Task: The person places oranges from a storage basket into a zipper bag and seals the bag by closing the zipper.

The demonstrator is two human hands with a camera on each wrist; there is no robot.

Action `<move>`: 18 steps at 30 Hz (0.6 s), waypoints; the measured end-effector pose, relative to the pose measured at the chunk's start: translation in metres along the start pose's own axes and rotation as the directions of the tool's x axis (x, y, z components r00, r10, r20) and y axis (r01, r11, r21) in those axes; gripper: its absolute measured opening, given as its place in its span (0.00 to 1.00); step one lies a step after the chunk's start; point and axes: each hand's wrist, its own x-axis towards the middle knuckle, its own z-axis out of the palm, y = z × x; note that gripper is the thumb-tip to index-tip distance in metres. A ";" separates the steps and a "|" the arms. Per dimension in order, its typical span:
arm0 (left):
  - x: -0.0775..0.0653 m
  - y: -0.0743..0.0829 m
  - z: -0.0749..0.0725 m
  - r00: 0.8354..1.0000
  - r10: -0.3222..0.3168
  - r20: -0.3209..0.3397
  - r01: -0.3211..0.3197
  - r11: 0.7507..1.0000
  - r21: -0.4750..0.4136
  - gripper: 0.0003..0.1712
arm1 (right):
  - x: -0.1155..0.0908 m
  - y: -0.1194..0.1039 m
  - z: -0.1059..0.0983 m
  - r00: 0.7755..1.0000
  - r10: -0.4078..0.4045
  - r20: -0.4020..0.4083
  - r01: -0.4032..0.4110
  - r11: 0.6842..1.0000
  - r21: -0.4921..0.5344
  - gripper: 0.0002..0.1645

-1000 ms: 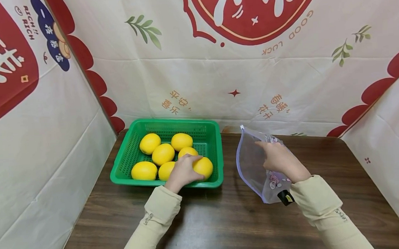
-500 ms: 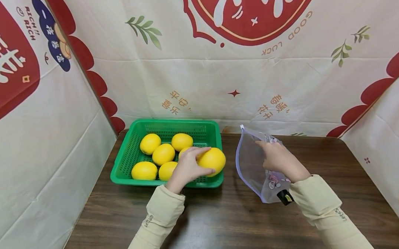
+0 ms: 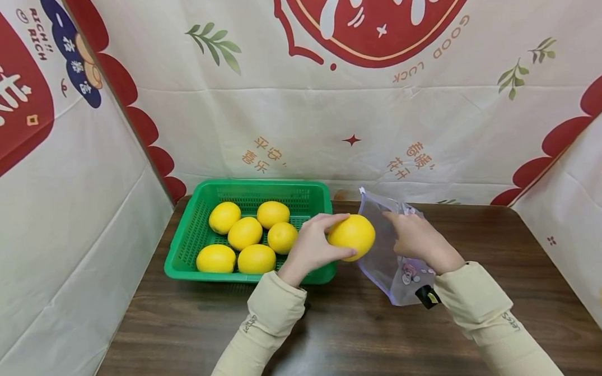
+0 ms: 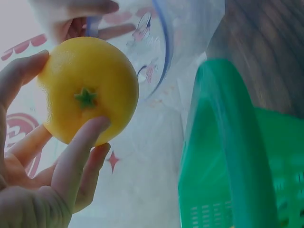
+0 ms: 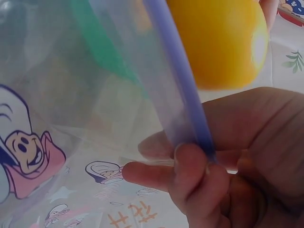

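My left hand holds a round yellow orange between the thumb and fingers, in the gap between basket and bag. A green star-shaped stem end shows on the fruit in the left wrist view. To the right, my right hand pinches the purple-edged rim of a clear zip bag with cartoon prints. In the right wrist view the purple rim runs down between thumb and fingers, the orange just beyond it. The bag's mouth gapes toward the orange. Several more oranges lie in the green basket.
The basket stands on the dark wooden table near the back wall, left of the bag. A small black object with a yellow mark is by the right cuff. Printed cloth walls the table at the back and both sides.
My left hand has lifted the orange out of the basket's right front corner and carried it right, up to the bag's mouth. My right hand keeps its place on the bag.
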 end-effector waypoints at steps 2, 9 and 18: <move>0.003 0.001 0.006 1.000 0.011 0.012 -0.011 1.000 -0.002 0.36 | 0.001 -0.001 0.000 1.000 -0.008 -0.002 0.008 1.000 -0.001 0.40; 0.009 -0.002 0.024 0.998 -0.015 0.061 0.010 0.998 0.068 0.36 | 0.001 -0.006 -0.007 1.000 -0.018 0.003 0.018 1.000 0.008 0.40; 0.011 -0.003 0.032 0.997 0.008 0.083 -0.027 0.971 0.237 0.36 | -0.004 -0.006 -0.018 1.000 -0.003 -0.022 0.004 0.999 0.041 0.42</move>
